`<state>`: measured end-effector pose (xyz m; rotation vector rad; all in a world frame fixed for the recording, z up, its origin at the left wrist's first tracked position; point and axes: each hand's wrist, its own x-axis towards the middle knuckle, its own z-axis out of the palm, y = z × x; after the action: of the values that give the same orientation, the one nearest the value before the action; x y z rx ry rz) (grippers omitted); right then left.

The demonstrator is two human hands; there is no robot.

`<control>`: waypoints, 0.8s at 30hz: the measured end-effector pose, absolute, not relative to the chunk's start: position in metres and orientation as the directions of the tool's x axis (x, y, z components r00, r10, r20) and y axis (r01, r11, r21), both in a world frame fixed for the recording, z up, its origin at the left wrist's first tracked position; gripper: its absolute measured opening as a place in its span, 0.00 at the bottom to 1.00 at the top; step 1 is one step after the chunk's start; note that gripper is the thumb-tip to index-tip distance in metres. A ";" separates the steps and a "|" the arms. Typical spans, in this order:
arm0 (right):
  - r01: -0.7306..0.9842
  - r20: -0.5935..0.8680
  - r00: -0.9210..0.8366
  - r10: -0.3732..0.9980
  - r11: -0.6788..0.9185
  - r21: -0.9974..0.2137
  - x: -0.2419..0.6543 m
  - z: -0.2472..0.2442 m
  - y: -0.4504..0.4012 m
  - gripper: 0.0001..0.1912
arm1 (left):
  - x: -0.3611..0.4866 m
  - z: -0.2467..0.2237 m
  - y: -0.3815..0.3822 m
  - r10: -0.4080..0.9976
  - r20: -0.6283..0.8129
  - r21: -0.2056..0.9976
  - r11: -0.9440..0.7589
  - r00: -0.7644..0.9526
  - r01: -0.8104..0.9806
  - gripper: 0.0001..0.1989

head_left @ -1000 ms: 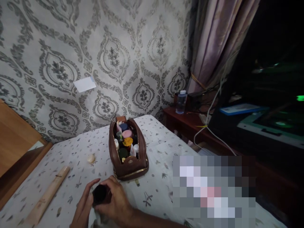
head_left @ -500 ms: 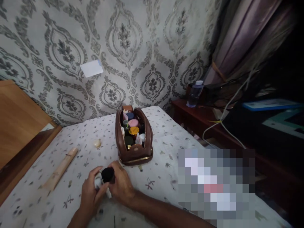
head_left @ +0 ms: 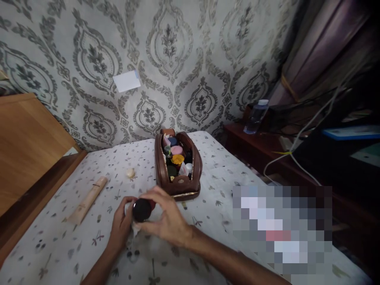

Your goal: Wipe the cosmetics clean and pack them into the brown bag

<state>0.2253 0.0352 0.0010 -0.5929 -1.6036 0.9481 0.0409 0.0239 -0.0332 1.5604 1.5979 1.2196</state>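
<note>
My right hand (head_left: 172, 221) grips a small round container with a glossy black top (head_left: 142, 210), thumb below and fingers above; a dark red bit shows at its right side. Close against it on the left is my left hand (head_left: 121, 217), fingers curled, with a crumpled white tissue-like piece (head_left: 136, 230) hanging under the container. The container partly hides the left fingertips. Just beyond the hands stands an unzipped brown toiletry bag (head_left: 159, 166), packed with several jars and bottles, among them a yellow-lidded jar (head_left: 177, 159) and a pink lid (head_left: 177, 150).
On the patterned white sheet (head_left: 118, 261) lie a beige squeeze tube (head_left: 89, 201) and a small cream-coloured round piece (head_left: 130, 173). A wooden board (head_left: 32, 134) borders the left. To the right, a dark red table (head_left: 240, 138) bears a clear bottle (head_left: 257, 118) and cables; a blurred patch covers the lower right.
The black-topped container has turned so its round top faces me more. My right hand has opened wider around it. The whole view has shifted, moving the scene slightly right.
</note>
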 end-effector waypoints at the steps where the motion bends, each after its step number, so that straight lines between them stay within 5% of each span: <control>1: -0.078 0.600 -0.210 0.772 0.598 -0.797 0.237 0.015 0.037 0.22 | 0.041 -0.035 0.023 0.978 0.172 0.893 -0.106 -0.114 0.438 0.23; 7: 0.279 0.591 -0.051 0.805 0.580 -0.766 0.315 0.076 0.072 0.18 | 0.038 -0.041 0.020 0.998 0.062 0.832 -0.038 -0.026 0.553 0.23; 13: 0.653 0.473 -0.342 0.812 0.568 -0.501 0.330 0.095 0.105 0.20 | 0.032 -0.042 0.025 0.997 0.080 0.783 -0.054 -0.014 0.620 0.24; 24: 0.769 0.169 -0.571 0.804 0.595 -0.232 0.324 0.094 0.132 0.11 | 0.036 -0.041 0.032 0.998 0.055 0.717 -0.011 -0.040 0.697 0.24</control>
<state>0.3244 0.1315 0.0942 -1.2938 -2.5690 0.1932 0.0355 0.0315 -0.0414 1.7551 1.7854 0.8129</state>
